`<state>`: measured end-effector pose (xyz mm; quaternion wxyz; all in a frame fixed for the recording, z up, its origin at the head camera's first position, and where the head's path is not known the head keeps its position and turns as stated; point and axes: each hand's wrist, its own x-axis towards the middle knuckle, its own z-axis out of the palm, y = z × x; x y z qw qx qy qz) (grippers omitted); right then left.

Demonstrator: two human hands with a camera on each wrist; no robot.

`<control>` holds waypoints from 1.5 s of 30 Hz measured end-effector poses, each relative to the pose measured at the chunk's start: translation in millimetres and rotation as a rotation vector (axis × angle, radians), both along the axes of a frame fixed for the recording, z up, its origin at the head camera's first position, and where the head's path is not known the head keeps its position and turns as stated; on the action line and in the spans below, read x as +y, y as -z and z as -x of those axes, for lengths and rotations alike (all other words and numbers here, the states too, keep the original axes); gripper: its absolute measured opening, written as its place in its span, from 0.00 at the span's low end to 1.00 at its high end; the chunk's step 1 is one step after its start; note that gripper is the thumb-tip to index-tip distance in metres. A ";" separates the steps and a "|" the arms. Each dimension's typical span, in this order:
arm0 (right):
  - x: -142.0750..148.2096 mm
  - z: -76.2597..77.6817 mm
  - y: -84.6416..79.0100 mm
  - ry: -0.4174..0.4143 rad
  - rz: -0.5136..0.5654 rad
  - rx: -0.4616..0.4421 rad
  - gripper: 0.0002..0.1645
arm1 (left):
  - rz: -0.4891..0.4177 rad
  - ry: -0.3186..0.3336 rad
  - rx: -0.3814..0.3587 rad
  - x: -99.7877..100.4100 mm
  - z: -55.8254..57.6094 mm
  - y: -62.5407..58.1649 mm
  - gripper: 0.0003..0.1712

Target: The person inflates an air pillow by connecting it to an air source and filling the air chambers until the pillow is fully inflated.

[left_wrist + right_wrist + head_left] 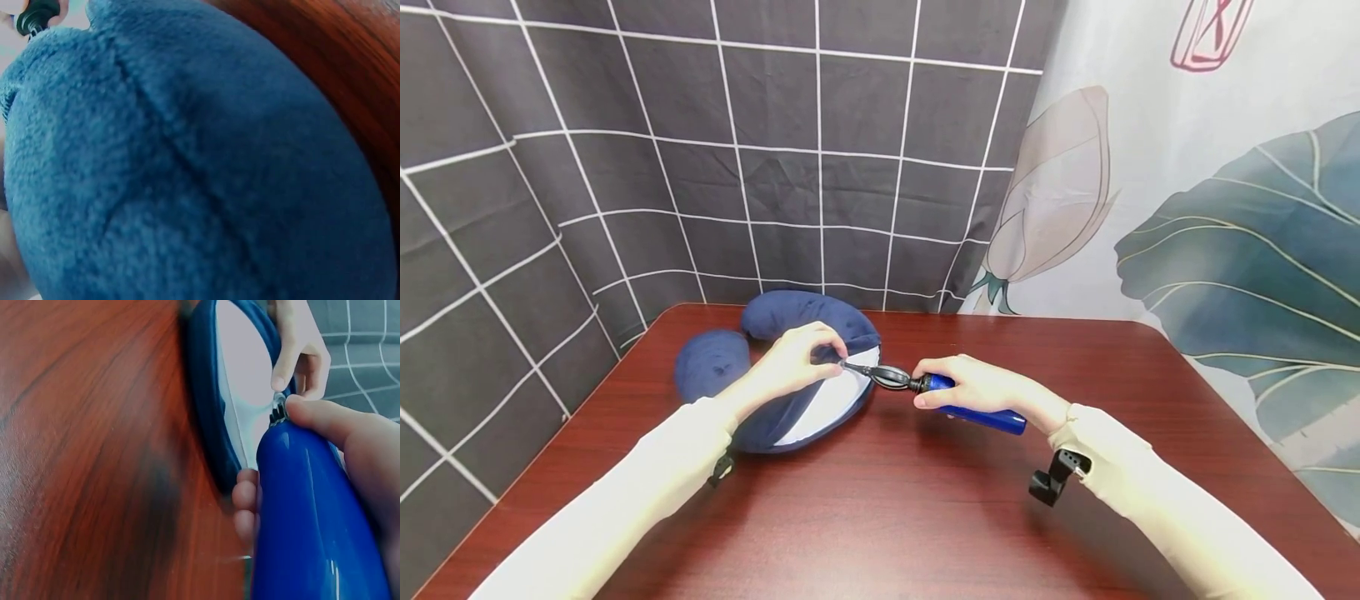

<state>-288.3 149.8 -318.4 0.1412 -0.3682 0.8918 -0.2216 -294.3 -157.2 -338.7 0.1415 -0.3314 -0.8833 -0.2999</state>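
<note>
A glossy blue, bottle-shaped cylinder (985,418) with a black neck is gripped by my right hand (973,383), thumb along its neck end. From that neck a grey-and-black oval loop (891,377) reaches left, narrowing to a thin dark end. My left hand (793,360) pinches that thin end between thumb and fingertips, over a curved navy plush neck pillow (808,315). A white section (827,408) shows along the pillow's near right side. In the left wrist view, the plush pillow (187,156) fills most of the picture, with a black part (37,15) at the upper left corner.
The pillow lies on a reddish-brown wooden table (880,517), towards its back left. Behind stands a dark grey cloth (775,183) with white grid lines. A white curtain with leaf and flower prints (1247,275) hangs at the right.
</note>
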 end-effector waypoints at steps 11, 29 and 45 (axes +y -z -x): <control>3.3 -14.6 7.4 0.057 -0.140 0.478 0.21 | -0.030 -0.041 -0.065 1.3 1.5 -0.2 0.11; 54.3 8.2 17.2 0.236 -0.049 0.525 0.27 | -0.048 -0.045 -0.067 -1.9 -1.6 -3.6 0.13; 103.3 31.9 39.6 0.371 -0.075 0.474 0.29 | -0.054 0.007 -0.064 32.2 -7.5 -8.9 0.16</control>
